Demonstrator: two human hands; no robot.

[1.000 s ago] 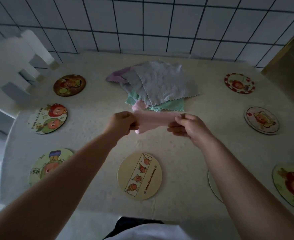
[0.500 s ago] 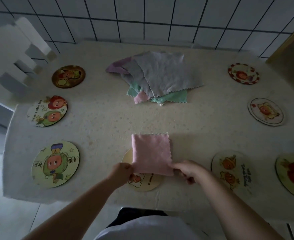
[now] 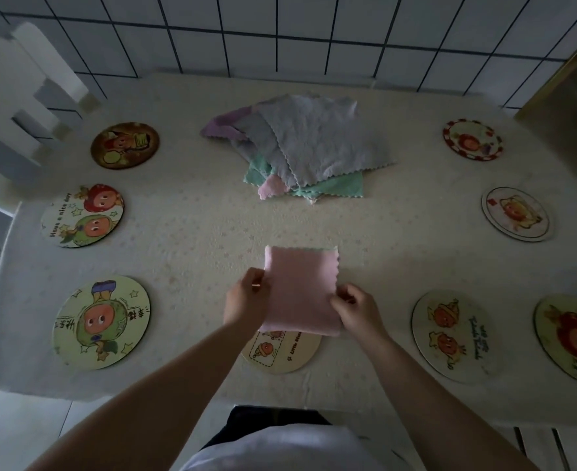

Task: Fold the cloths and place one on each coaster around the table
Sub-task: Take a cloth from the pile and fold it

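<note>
A folded pink cloth [image 3: 300, 288] lies flat on the table, its near part covering the cream coaster [image 3: 282, 353] at the front middle. My left hand [image 3: 244, 299] holds the cloth's left edge with curled fingers. My right hand [image 3: 356, 309] pinches its right edge. A loose pile of unfolded cloths [image 3: 314, 144], grey on top with green, pink and purple beneath, sits at the middle back. Several round cartoon coasters ring the table, such as one at the front left [image 3: 102, 322] and one at the front right [image 3: 450, 334].
The table [image 3: 192, 239] has a pale speckled cover. A white chair back [image 3: 18, 96] stands at the back left. A tiled wall runs behind the table. A dark cabinet edge [image 3: 572, 107] is at the back right. More coasters lie along the left [image 3: 83, 215] and right [image 3: 516, 214] sides.
Both hands brought the pink cloth from mid-air near the pile down to the front coaster, folded into a square. In the last half second my hands shifted up along its side edges.
</note>
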